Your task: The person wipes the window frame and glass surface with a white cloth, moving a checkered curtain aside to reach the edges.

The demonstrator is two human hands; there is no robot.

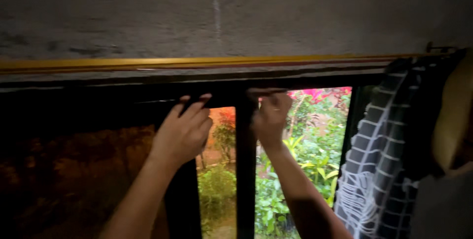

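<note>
Both hands (183,129) (270,116) grip the dark window frame (245,170), fingertips lost in shadow.

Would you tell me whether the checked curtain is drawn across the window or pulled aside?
Pulled aside: the checked curtain hangs bunched at the right edge, leaving the window panes uncovered.

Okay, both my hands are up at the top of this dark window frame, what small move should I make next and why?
Probably draw the left hand toward the right hand. Both press on the dark top rail of the window frame, on either side of the upright bar. What the fingers hold is too dark to tell, so move slowly.
</note>
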